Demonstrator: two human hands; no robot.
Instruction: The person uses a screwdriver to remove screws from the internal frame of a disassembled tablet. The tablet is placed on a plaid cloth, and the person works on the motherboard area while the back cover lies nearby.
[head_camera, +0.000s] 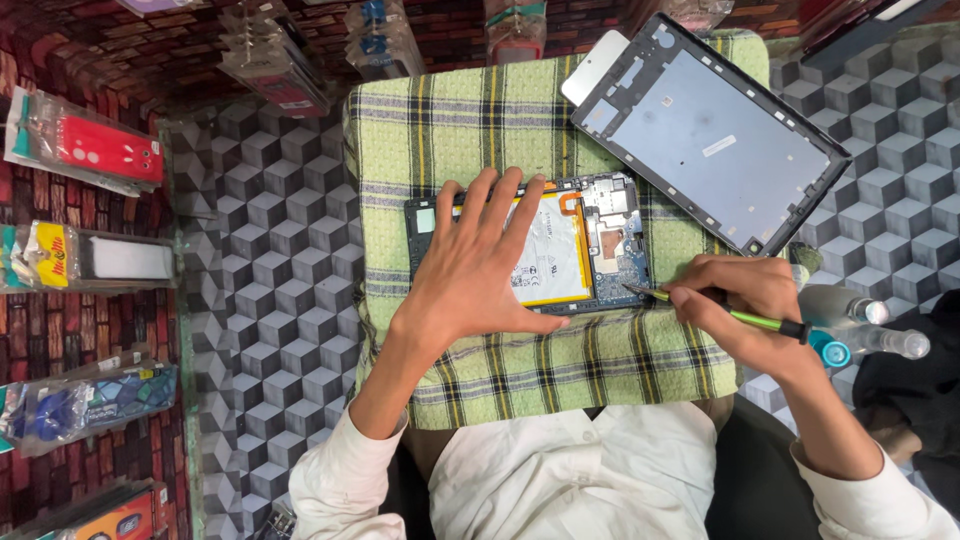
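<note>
The opened tablet (590, 240) shows its pale battery and circuit board; the left hand (480, 265) lies flat on it, the right hand (745, 300) grips a green tool (720, 312).

- Bright, even light falls from overhead; colours look saturated.
- Soft, short shadows lie under the left hand (480, 270).
- A pale sheen covers the detached back panel (715, 135) at one o'clock.
- Wide-lens bending shows at the edges; the corners look slightly soft.
</note>
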